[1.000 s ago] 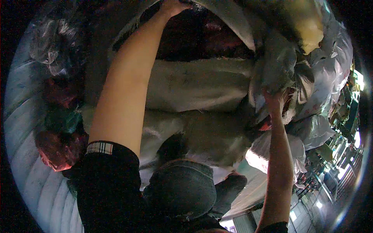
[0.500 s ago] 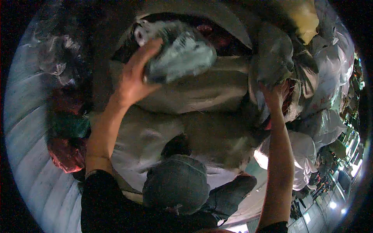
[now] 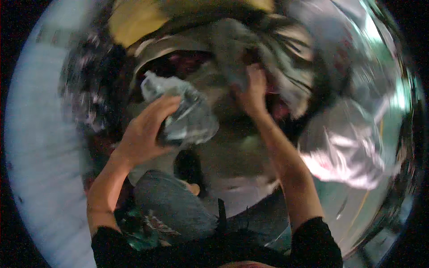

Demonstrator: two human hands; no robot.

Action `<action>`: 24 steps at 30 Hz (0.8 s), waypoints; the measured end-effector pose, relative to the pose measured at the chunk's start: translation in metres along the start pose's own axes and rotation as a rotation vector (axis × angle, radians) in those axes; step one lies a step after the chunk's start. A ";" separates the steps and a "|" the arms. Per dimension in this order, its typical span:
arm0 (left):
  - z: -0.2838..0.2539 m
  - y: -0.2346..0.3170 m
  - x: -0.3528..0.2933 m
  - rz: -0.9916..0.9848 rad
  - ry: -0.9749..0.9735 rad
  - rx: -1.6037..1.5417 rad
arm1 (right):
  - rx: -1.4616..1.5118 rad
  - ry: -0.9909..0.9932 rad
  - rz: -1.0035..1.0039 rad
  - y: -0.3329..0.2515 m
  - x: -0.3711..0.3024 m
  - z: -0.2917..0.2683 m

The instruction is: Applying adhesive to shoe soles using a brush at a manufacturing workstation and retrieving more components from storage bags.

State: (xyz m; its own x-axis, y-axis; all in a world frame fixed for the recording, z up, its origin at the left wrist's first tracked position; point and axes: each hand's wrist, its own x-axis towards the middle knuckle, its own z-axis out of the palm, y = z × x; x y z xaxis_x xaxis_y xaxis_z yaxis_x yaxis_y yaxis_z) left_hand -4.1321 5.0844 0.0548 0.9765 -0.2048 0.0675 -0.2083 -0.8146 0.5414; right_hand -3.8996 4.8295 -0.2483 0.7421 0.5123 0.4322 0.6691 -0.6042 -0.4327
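My left hand (image 3: 145, 129) grips a plastic-wrapped package (image 3: 194, 116), pale grey-green and shiny, with a crumpled upper end. The thumb is at its lower side and the fingers lie over its near side; what is inside I cannot make out. Beyond the package gapes the mouth of a large grey-brown woven sack (image 3: 178, 43), with dark red things (image 3: 190, 62) showing in it. My right hand (image 3: 254, 91) clutches bunched grey-brown sack cloth (image 3: 234, 47); its fingertips are partly lost in the folds. Something red (image 3: 280, 109) shows beside that wrist.
Yellow bags (image 3: 136, 22) lie at the far side. Dark, glossy bundles (image 3: 96, 80) line the left, beside a pale ribbed surface (image 3: 44, 147). White plastic sacks (image 3: 344, 147) stand on the right, by a greenish floor (image 3: 330, 207). My jeans-clad knee (image 3: 172, 196) is bent below.
The view has swung right and blurred. My left hand has brought the package nearer to me, away from the sack's mouth. My right hand still holds the cloth.
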 end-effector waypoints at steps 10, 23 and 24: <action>0.117 0.437 0.124 0.669 -0.576 -0.271 | 2.638 0.009 1.410 -0.029 -0.379 -0.355; 0.283 0.876 0.236 1.112 -1.290 -0.816 | 1.815 1.688 1.312 -0.014 -0.552 -0.862; 0.304 0.891 0.242 1.116 -1.294 -0.734 | 1.793 1.749 1.325 -0.004 -0.560 -0.881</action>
State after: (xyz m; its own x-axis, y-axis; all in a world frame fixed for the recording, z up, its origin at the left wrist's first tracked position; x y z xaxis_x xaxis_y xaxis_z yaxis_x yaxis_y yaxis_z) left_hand -4.0984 4.1440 0.2985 -0.2964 -0.9354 0.1926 -0.2365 0.2673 0.9341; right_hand -4.3532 4.0071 0.2087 0.4940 -0.3954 -0.7743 0.3508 0.9055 -0.2386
